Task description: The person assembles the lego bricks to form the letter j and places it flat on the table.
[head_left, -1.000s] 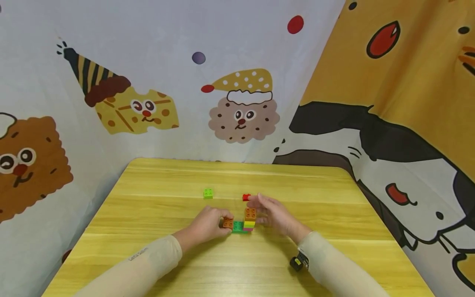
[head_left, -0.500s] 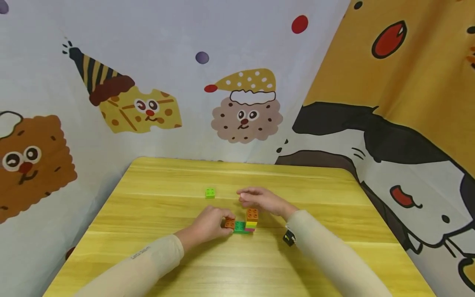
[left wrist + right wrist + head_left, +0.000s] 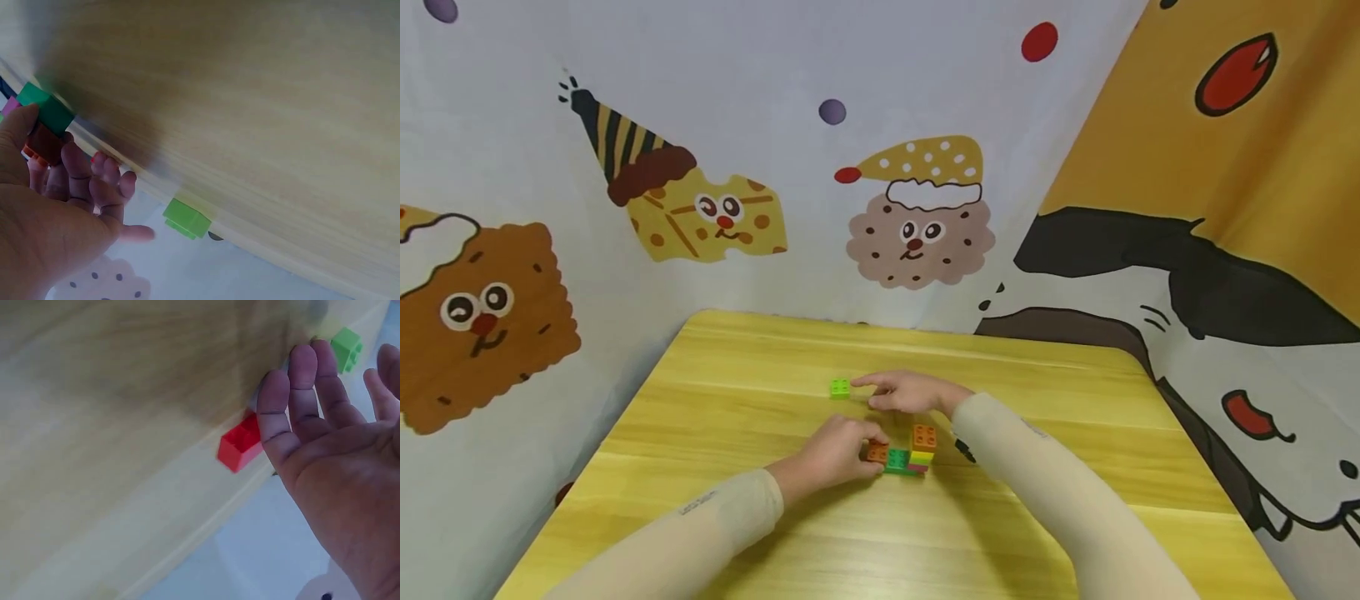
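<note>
My left hand (image 3: 835, 454) pinches an orange brick (image 3: 877, 452) between thumb and fingers, on the left end of a green toy building brick (image 3: 897, 460). On the green brick's right end rises a short stack with pink, yellow and a taller orange brick (image 3: 924, 437) on top. My right hand (image 3: 913, 392) reaches over the table behind the stack, its fingers extended and holding nothing. Its fingertips come close to a lime green brick (image 3: 840, 388); contact is unclear. A red brick (image 3: 240, 444) lies beside those fingers in the right wrist view, hidden by the hand in the head view.
The wooden table (image 3: 760, 350) has rounded far corners and meets a cartoon-printed cloth (image 3: 790, 292) behind. A dark device (image 3: 964, 451) at my right wrist is partly covered by the sleeve.
My right hand has moved from beside the stack to the left and away, past the red brick to the lime green brick. My left hand keeps its hold on the orange brick.
</note>
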Tool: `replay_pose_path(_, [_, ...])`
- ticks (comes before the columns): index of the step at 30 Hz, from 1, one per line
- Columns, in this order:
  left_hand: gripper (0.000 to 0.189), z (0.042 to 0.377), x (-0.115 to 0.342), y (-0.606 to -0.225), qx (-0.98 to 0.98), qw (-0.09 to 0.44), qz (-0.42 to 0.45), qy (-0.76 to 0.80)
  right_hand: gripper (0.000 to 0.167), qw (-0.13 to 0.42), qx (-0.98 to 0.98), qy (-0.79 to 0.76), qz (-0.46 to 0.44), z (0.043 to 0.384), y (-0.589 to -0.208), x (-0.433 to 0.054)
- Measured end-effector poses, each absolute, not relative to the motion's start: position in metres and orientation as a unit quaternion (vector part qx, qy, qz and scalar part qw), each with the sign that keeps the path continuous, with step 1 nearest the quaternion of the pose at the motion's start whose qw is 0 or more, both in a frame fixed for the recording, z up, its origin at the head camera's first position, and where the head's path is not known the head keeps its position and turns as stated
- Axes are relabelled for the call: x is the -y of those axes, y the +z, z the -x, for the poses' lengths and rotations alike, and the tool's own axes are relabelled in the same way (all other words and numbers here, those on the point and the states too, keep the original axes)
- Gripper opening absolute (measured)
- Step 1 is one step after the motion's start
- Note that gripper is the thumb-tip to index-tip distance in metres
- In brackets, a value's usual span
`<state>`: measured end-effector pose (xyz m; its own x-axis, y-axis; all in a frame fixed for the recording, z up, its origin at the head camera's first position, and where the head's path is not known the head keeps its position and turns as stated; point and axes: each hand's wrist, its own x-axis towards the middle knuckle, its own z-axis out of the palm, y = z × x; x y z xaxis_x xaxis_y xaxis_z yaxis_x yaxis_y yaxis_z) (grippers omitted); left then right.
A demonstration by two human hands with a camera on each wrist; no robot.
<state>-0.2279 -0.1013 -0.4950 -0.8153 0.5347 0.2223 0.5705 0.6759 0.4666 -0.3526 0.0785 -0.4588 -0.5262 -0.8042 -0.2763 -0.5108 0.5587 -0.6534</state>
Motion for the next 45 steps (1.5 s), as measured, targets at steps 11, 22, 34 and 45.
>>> replay_pose_path(11, [0.033,0.228,0.092,-0.492,0.907,0.034,0.319,-0.273,0.057,0.295,-0.845,-0.172,0.411,0.353,-0.453,-0.07])
replay_pose_path(22, [0.033,0.227,0.093,-0.492,0.906,0.033,0.315,-0.281,0.032,0.199,-0.873,-0.224,0.384,0.347,-0.461,-0.109])
replay_pose_path(34, [0.034,0.225,0.096,-0.493,0.913,0.028,0.293,-0.281,0.027,0.107,-0.91,-0.274,0.293,0.32,-0.487,-0.19])
replay_pose_path(45, [0.034,0.223,0.098,-0.493,0.917,0.03,0.285,-0.277,0.024,0.055,-0.918,-0.269,0.287,0.312,-0.494,-0.203])
